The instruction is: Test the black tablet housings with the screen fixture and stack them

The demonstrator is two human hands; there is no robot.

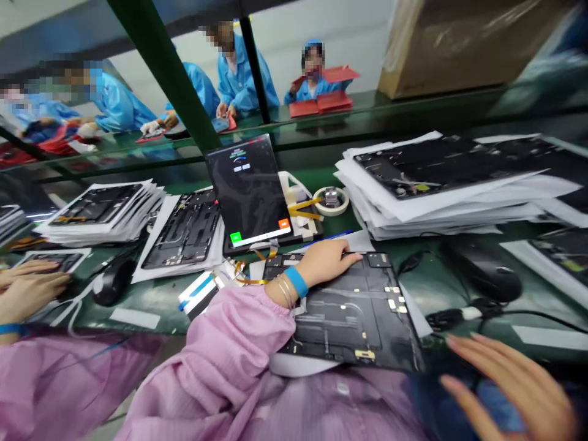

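Note:
A black tablet housing [353, 318] with metal contacts and flat cables on its inner face lies on white paper in front of me. My left hand [324, 262], with a blue band and thin bangles at its wrist, rests on the housing's upper part, fingers stretched out towards the far edge. My right hand [519, 386] is blurred at the lower right, apart from the housing, its fingers spread and nothing visible in them. Just behind the housing, a lit tablet screen [248, 190] leans upright, showing green and orange buttons. Orange flat cables [250, 280] run beside my left forearm.
Paper-layered stacks of housings stand at right [441, 208] and left [101, 211]. A tape roll [331, 201] and black mice [482, 269] with cables lie on the green bench. A co-worker's hands [32, 288] are at far left; people in blue work behind.

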